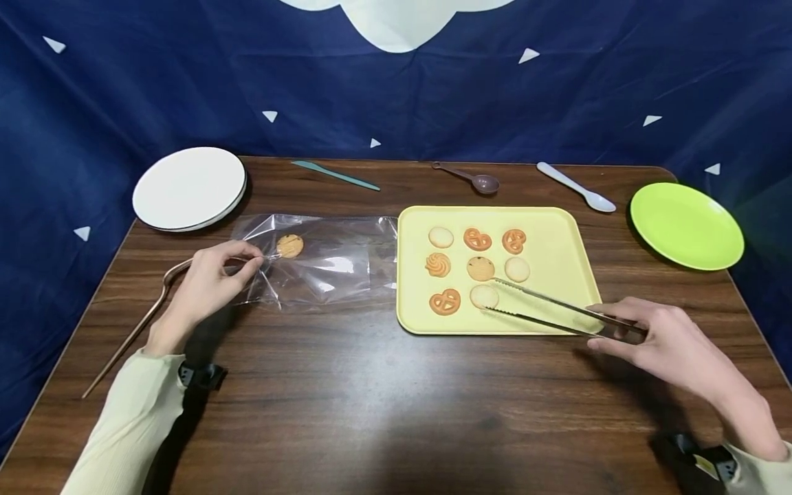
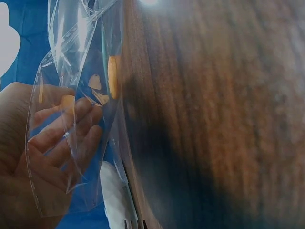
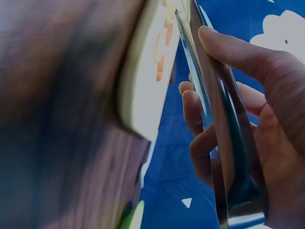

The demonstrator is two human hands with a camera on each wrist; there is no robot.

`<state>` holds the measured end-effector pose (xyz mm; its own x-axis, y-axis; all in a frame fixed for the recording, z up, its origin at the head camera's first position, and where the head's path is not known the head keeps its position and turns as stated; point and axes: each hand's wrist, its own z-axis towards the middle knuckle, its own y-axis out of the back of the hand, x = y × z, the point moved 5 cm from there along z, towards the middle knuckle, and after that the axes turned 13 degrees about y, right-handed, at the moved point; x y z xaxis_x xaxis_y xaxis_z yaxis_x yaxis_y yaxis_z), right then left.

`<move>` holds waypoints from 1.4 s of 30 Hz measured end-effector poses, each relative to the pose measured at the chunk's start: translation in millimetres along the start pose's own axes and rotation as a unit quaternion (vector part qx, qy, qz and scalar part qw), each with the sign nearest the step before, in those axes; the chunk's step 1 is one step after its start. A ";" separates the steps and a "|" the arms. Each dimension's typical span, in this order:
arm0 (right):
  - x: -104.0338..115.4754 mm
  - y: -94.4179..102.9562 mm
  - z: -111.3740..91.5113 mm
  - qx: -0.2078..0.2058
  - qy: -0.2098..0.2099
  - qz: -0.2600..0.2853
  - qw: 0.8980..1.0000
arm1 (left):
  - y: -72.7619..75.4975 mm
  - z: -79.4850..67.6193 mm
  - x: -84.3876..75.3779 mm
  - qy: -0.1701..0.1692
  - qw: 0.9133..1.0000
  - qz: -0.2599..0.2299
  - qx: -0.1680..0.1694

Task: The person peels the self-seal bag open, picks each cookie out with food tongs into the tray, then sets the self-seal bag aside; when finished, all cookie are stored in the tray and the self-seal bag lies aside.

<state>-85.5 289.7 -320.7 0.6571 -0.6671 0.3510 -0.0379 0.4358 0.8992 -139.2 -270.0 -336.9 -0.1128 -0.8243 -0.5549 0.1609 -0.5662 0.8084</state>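
Note:
My left hand (image 1: pixel 213 280) pinches the near-left edge of a clear plastic bag (image 1: pixel 337 275) that lies on the table. One round cookie (image 1: pixel 289 246) is inside the bag. In my right hand (image 1: pixel 665 340) I hold metal tongs (image 3: pixel 224 119), their tips apart and reaching over a pale yellow tray (image 1: pixel 563 275). The tips stand at a plain round cookie (image 1: pixel 484 297) near the tray's front, one on either side of it; whether they touch it I cannot tell. Several other cookies lie in rows on the tray, among them a pretzel-shaped one (image 1: pixel 445 302) and a swirled one (image 1: pixel 437 265).
White plates (image 1: pixel 190 189) sit at the back left, a green plate (image 1: pixel 687 225) at the right. Along the back lie a teal knife (image 1: pixel 335 175), a brown measuring spoon (image 1: pixel 485 183) and a pale spoon (image 1: pixel 578 187). A bent copper-coloured rod (image 1: pixel 133 333) lies by my left forearm.

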 end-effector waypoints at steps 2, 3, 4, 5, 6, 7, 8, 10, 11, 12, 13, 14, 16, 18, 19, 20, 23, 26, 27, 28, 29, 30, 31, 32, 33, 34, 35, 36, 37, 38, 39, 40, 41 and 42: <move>2.6 0.8 7.6 -0.013 0.008 0.012 1.000 | 0.5 0.6 -0.6 -0.001 1.000 -0.003 0.001; 4.7 -0.2 12.8 -0.017 0.009 0.018 1.000 | 0.7 0.7 -0.9 -0.002 1.000 -0.004 0.002; 6.8 -1.9 19.1 -0.022 0.010 0.026 0.999 | 1.0 0.6 -1.4 -0.003 1.000 -0.005 0.002; 9.2 -4.7 26.3 -0.025 0.010 0.034 0.999 | 1.2 0.6 -1.8 -0.005 1.000 -0.005 0.002; 12.1 -7.9 34.2 -0.027 0.012 0.041 0.999 | 1.3 0.5 -2.2 -0.006 1.000 -0.007 0.002; 15.5 -12.0 42.7 -0.027 0.016 0.050 0.998 | 1.4 0.4 -2.3 -0.005 1.000 -0.008 0.002; 19.0 -16.4 51.6 -0.027 0.022 0.055 0.998 | 1.5 0.2 -2.5 -0.006 1.000 -0.008 0.002; 25.9 -25.9 69.9 -0.027 0.037 0.063 0.997 | 1.5 0.0 -3.1 -0.006 1.000 -0.008 0.002; 29.3 -31.1 78.8 -0.024 0.044 0.066 0.997 | 1.4 0.0 -3.3 -0.006 1.000 -0.009 0.002; 32.6 -36.1 87.4 -0.019 0.048 0.069 0.996 | 1.3 0.1 -3.4 -0.005 1.000 -0.010 0.003; 35.7 -41.2 95.5 -0.014 0.050 0.071 0.996 | 1.1 -0.1 -3.5 -0.005 1.000 -0.011 0.003; 38.8 -46.2 103.7 -0.007 0.049 0.073 0.996 | 0.9 -0.1 -3.8 -0.007 1.000 -0.011 0.003; 44.2 -56.0 119.4 0.010 0.041 0.085 0.996 | 0.5 -0.1 -3.5 -0.006 1.000 -0.013 0.004; 49.7 -65.0 134.7 0.029 0.026 0.095 0.995 | 0.3 -0.4 -2.6 -0.006 1.000 -0.014 0.004; 52.3 -69.0 142.2 0.038 0.020 0.097 0.994 | 0.2 -0.6 -2.1 -0.006 1.000 -0.015 0.005; 54.7 -72.9 149.7 0.045 0.016 0.099 0.994 | 0.2 -0.8 -1.9 -0.006 1.000 -0.015 0.005; 62.1 -84.4 171.4 0.067 0.008 0.102 0.992 | 0.2 -1.0 -1.9 -0.008 1.000 -0.014 0.004; 70.3 -96.6 192.3 0.092 0.005 0.104 0.990 | 0.9 -0.6 -2.5 -0.008 1.000 -0.011 0.000; 73.4 -100.6 199.0 0.100 0.004 0.108 0.989 | 1.2 -0.5 -2.4 -0.008 1.000 -0.010 0.000; 76.6 -104.4 205.2 0.107 0.002 0.112 0.988 | 1.4 -0.5 -2.3 -0.006 1.000 -0.010 -0.001; 80.0 -107.7 211.1 0.114 0.001 0.115 0.987 | 1.6 -0.6 -2.0 -0.005 1.000 -0.009 -0.001; 83.0 -111.2 217.1 0.121 -0.002 0.118 0.986 | 1.7 -0.7 -1.9 -0.004 1.000 -0.009 -0.001; 86.1 -114.3 222.8 0.126 -0.002 0.117 0.985 | 1.8 -0.8 -1.6 -0.002 1.000 -0.010 0.000; 89.1 -117.2 227.9 0.131 -0.001 0.118 0.984 | 1.8 -1.1 -1.2 0.000 1.000 -0.010 0.002; 91.9 -120.0 232.6 0.135 -0.001 0.119 0.984 | 2.0 -1.3 -1.0 0.001 1.000 -0.010 0.003; 94.3 -122.8 237.1 0.140 0.001 0.119 0.983 | 2.1 -1.6 -0.7 0.004 1.000 -0.010 0.004; 96.6 -125.6 241.5 0.144 0.004 0.118 0.983 | 2.2 -1.7 -0.6 0.005 1.000 -0.011 0.005; 98.7 -128.3 245.5 0.147 0.008 0.117 0.982 | 2.3 -1.7 -0.5 0.005 1.000 -0.011 0.006; 100.7 -130.4 248.9 0.149 0.013 0.117 0.982 | 2.3 -1.7 -0.3 0.007 1.000 -0.011 0.007; 102.5 -132.3 252.0 0.149 0.017 0.118 0.982 | 2.3 -1.7 -0.3 0.007 1.000 -0.011 0.006; 104.2 -134.2 254.8 0.150 0.020 0.119 0.981 | 2.4 -1.5 -0.4 0.007 1.000 -0.010 0.005; 105.8 -135.8 257.1 0.151 0.022 0.119 0.981 | 2.4 -1.3 -0.6 0.006 1.000 -0.010 0.004; 107.4 -137.4 259.1 0.155 0.025 0.119 0.980 | 2.4 -1.1 -0.7 0.007 1.000 -0.010 0.002; 108.7 -138.7 260.6 0.157 0.025 0.117 0.980 | 2.5 -1.0 -0.7 0.006 1.000 -0.009 0.001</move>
<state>-205.0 -0.7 -339.2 0.6389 -0.5364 0.5514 -0.4171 0.3607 0.8342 -137.7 -270.8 -334.7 -0.1045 -0.8140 -0.5714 0.1574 -0.5809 0.7986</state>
